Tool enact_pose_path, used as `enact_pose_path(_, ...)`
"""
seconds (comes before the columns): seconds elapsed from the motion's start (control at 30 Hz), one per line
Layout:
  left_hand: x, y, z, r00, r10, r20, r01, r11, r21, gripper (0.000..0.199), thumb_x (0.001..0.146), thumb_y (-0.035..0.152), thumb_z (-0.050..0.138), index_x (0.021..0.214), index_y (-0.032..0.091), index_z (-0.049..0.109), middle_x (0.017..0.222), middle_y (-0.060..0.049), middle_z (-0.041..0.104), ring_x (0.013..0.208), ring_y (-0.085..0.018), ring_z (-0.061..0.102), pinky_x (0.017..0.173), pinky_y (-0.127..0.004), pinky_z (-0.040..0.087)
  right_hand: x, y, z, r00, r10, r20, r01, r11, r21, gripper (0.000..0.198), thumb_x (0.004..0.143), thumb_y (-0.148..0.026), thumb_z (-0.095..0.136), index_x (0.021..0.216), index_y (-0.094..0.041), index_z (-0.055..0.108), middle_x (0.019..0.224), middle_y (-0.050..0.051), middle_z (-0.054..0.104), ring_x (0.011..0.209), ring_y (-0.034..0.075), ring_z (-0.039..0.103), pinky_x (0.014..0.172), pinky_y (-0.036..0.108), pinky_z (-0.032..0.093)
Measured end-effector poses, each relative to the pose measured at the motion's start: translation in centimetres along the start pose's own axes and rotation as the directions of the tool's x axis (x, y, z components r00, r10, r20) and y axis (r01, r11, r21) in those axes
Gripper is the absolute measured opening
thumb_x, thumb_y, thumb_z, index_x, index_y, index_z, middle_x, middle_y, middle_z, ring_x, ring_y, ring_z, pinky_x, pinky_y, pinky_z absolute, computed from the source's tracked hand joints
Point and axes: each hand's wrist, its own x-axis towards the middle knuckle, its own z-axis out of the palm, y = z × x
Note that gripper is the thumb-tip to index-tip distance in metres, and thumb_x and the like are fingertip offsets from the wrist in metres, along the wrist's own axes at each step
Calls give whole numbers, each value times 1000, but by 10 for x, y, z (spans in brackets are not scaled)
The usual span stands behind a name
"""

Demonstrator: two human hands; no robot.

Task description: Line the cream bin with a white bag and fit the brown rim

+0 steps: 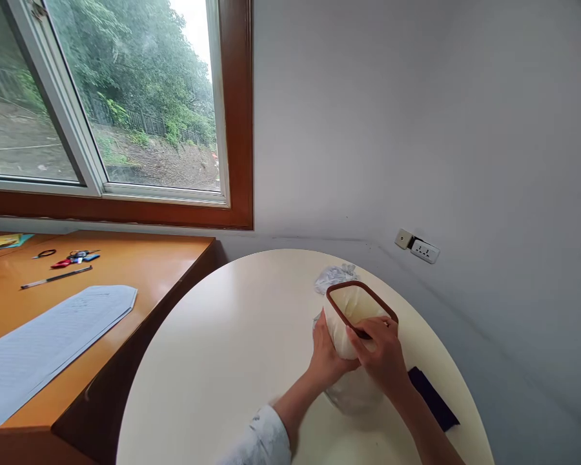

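A small cream bin (341, 332) with a brown rounded-rectangular rim (336, 309) is tilted over the round table (223, 336), its opening showing. Pale, wrinkled film that looks like a plastic bag (353, 394) lines it and hangs below on the near side. My left hand (326, 352) wraps around the bin's left side and underside. At the near right corner, my right hand (377, 345) grips the rim, thumb outside and fingers curled over the edge into the opening. The bin's base is hidden behind my hands and the film.
Crumpled clear plastic (336, 276) lies behind the bin. A dark folded cloth-like item (433, 399) rests to the right of my right forearm. On the wooden desk (174, 258) at left are papers (72, 336), a pen (55, 278) and keys (80, 256). A wall socket (425, 250) is behind.
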Motion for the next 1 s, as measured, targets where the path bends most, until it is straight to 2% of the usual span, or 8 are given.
enact_pose_path(0.37,3,-12,3,999,25,-25,-23,997,71,119,43,35,78,138,19,7,139,-14,24,129,-35,21,105,-47,23,14,-1,-5,988,51,-148,-38,995,88,14,82,-28,53,69,-21,54,64,0,61,63,15,54,76,35,37)
enact_pose_path(0.53,5,-13,8,999,16,-37,-14,998,56,117,46,39,77,138,17,7,139,-15,25,128,-35,23,105,-46,24,15,5,-1,988,-92,-128,92,996,-3,13,83,-24,52,70,-21,54,63,0,57,63,14,52,76,35,36)
enact_pose_path(0.77,7,-11,10,999,50,-20,-48,994,97,115,48,42,76,137,17,9,137,-15,28,126,-34,26,104,-45,25,8,15,1,978,-139,-153,132,990,-52,5,81,-19,53,77,-20,55,67,1,56,68,16,53,76,36,37)
enact_pose_path(1.0,6,-6,9,1000,15,-12,-15,999,52,112,49,45,75,138,19,12,136,-14,30,125,-34,28,104,-46,24,5,20,-1,964,-251,-87,246,968,-56,4,82,-19,50,82,-21,54,69,2,55,72,18,52,75,35,40)
